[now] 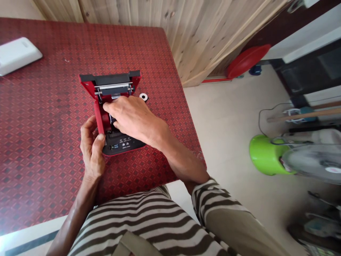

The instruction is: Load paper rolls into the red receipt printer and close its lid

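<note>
The left hand (92,149) clasps the near-left edge of the one red printer (102,89); the right hand (130,117) reaches into its open bay — its grip is hidden. The printer stands on the table (39,124), lid up, one white spool (143,96) just beside it — one white slab (16,55) well apart.

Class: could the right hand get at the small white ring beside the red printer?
Probably yes: the white ring lies bare on the table just past the right hand, nothing between them.
</note>
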### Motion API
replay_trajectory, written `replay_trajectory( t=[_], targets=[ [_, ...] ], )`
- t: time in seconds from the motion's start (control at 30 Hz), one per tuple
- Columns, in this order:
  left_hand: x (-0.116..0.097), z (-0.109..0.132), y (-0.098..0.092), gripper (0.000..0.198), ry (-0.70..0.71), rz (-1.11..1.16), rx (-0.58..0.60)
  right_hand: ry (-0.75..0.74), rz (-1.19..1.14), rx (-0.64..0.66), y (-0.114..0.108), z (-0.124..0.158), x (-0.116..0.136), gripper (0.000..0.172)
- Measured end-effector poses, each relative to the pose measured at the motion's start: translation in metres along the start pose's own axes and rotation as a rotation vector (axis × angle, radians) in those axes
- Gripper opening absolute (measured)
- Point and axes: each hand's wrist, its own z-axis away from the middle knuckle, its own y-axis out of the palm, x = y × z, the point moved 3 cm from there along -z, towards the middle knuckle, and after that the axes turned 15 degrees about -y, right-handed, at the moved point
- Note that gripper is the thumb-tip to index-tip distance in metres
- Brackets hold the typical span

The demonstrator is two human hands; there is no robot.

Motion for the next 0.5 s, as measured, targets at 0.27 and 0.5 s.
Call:
replay_trajectory(
  t=[0.27, 0.5],
  targets=[
    [0.0, 0.0, -0.002, 0.052, 0.02, -0.04, -0.018, -0.053, 0.001, -0.156, -0.004, 0.013, 0.006, 0.032],
    [0.0, 0.0, -0.003, 0.051, -0.016, -0.054, -0.013, -0.034, -0.408, -0.578, -0.028, 0.072, -0.008, 0.028]
  ],
)
